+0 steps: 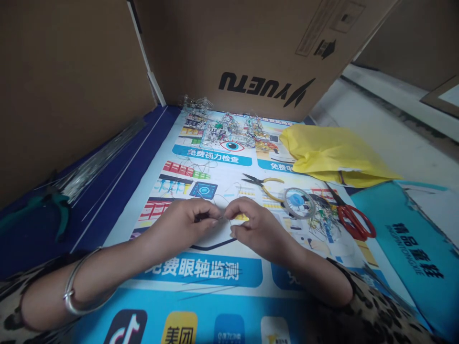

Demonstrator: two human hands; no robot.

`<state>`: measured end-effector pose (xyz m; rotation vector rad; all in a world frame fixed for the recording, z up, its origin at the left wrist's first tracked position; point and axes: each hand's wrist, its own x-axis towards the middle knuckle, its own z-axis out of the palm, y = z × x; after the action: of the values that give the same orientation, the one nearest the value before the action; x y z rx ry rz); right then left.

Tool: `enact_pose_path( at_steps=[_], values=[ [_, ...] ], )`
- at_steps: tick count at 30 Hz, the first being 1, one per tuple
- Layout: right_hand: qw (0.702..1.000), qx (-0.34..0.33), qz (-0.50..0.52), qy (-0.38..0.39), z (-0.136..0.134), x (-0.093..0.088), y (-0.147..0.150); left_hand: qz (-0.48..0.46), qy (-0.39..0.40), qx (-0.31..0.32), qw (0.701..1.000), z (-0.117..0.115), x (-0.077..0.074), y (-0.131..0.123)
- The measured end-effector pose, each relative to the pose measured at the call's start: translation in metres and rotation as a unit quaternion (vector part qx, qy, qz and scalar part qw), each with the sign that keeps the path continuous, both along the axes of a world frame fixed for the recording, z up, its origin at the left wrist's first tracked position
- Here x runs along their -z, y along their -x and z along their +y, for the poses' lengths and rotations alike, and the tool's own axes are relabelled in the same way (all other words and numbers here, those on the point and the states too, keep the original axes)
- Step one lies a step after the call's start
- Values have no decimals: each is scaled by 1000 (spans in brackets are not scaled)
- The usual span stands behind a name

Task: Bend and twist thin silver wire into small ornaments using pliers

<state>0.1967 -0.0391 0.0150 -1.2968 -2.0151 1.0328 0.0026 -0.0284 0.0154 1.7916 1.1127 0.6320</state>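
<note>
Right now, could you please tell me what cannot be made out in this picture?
Head view, wire: too thin to follow; the left hand and right hand cover where it is pinched.
Head view, green pliers: blurred at the left.
Head view, yellow bag: its own folds hide any contents.
Head view, blue bag: cut off by the right edge.

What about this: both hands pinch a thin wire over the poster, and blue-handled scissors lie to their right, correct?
Not quite: the head view shows the scissors with red handles, not blue. The rest holds: the left hand and right hand pinch a thin wire over the poster, scissors to their right.
</note>
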Motion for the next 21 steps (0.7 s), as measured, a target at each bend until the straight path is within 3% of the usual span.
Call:
enact_pose_path(
  at_steps=[8,21],
  values=[
    [994,28,81,71,1,3,1,-68,56,-20,996,1,0,-4],
    [981,52,162,96,0,10,5,-127,123,-56,983,-3,4,-8]
  ],
)
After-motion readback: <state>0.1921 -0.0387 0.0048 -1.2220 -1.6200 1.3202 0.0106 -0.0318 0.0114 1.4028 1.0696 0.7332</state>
